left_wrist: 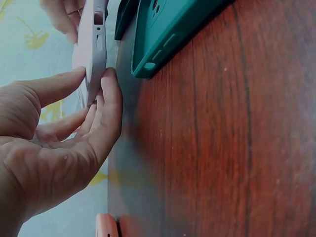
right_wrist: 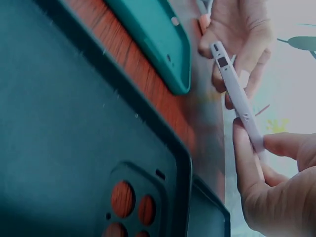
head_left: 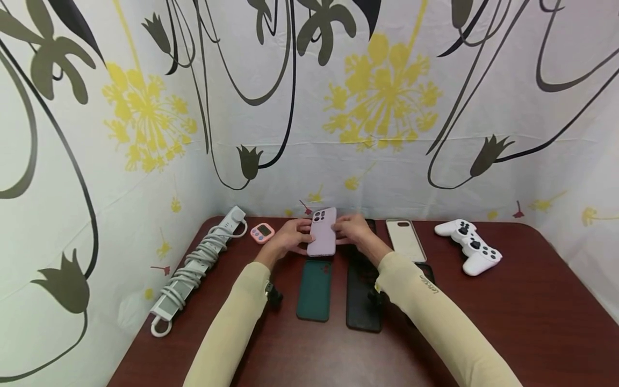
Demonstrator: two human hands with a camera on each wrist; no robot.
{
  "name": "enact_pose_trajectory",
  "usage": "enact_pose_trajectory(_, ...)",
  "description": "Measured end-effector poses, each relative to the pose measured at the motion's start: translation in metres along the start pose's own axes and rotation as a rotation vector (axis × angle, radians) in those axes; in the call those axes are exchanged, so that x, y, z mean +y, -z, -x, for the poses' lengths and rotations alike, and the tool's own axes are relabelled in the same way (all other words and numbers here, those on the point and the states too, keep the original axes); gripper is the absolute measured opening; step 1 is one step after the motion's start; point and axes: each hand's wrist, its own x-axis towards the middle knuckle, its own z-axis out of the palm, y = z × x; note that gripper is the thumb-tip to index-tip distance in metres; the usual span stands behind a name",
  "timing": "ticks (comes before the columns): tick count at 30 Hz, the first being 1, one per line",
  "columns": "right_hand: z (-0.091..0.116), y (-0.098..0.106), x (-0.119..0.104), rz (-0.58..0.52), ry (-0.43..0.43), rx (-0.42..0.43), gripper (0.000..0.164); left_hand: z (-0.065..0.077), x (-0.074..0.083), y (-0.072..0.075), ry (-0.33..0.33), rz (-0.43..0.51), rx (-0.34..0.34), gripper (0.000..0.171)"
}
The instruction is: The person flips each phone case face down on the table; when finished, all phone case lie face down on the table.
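Near the back of the table both hands hold up a lilac phone case point(head_left: 323, 236), its camera holes at the top left in the head view. My left hand point(head_left: 292, 235) pinches one side, thumb on the broad back face and fingers behind. On the opposite edge, my right hand point(head_left: 354, 228) grips it the same way. In the left wrist view, the end of the lilac case point(left_wrist: 98, 44) shows its port cutouts. A green phone case point(head_left: 314, 293) lies just in front of it. Right of that lies a larger black phone case point(head_left: 360, 301), partly under the right forearm.
A cream phone case point(head_left: 405, 239) and a dark case point(head_left: 426, 271) lie by the right arm, which partly hides the dark one. A white game controller point(head_left: 471, 247) sits farther right. At left are a cord-wrapped power strip point(head_left: 166, 306) and a pink timer point(head_left: 263, 233).
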Motion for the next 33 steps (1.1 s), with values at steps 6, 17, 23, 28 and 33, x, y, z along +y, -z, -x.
enact_pose_trajectory(6,-0.003,-0.003,0.002,0.090,0.019,0.032,0.035,-0.001,0.001,0.000,-0.015,-0.103,0.042,0.063)
enact_pose_trajectory(17,-0.005,-0.010,0.004,0.282,0.052,0.100,0.041,0.000,0.003,-0.005,-0.015,-0.128,0.106,0.063)
enact_pose_trajectory(23,-0.012,-0.015,0.007,0.419,0.053,0.124,0.035,-0.002,0.005,-0.007,-0.018,-0.211,0.138,0.065)
enact_pose_trajectory(28,-0.012,-0.018,0.006,0.474,0.075,0.141,0.027,-0.005,0.006,-0.010,-0.022,-0.286,0.176,0.064)
enact_pose_trajectory(33,-0.009,-0.023,0.007,0.500,0.078,0.141,0.026,-0.003,0.005,-0.011,-0.020,-0.360,0.211,0.061)
